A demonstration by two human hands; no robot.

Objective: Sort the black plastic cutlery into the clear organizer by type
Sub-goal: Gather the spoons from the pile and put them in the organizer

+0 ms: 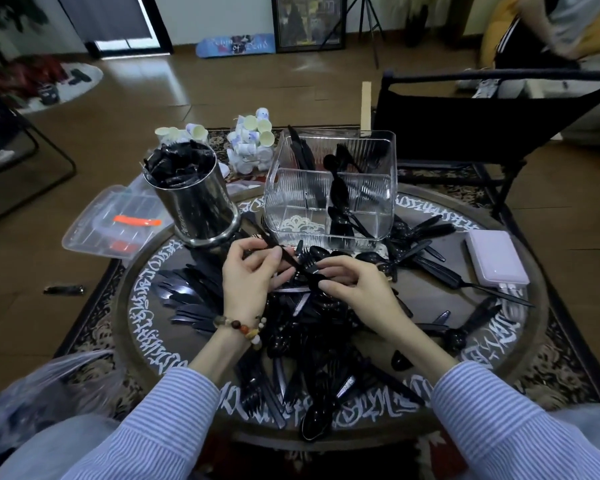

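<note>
A heap of black plastic cutlery (312,344) covers the middle of the round table (520,344). Behind it stands the clear organizer (291,199), with knives in its back left compartment, forks at the back right and spoons in the front middle. My left hand (250,275) pinches a long black piece (274,244) that slants up to the left. Just to the right, my right hand (357,285) grips a black fork (309,265) with its tines pointing away from me. Both hands hover over the heap, close together.
A steel canister (198,206) stuffed with black cutlery stands left of the organizer. A clear lidded box (111,223) lies at the far left, paper cups (250,140) behind. A pink power bank (496,258) sits on the right. A black chair (482,123) stands beyond.
</note>
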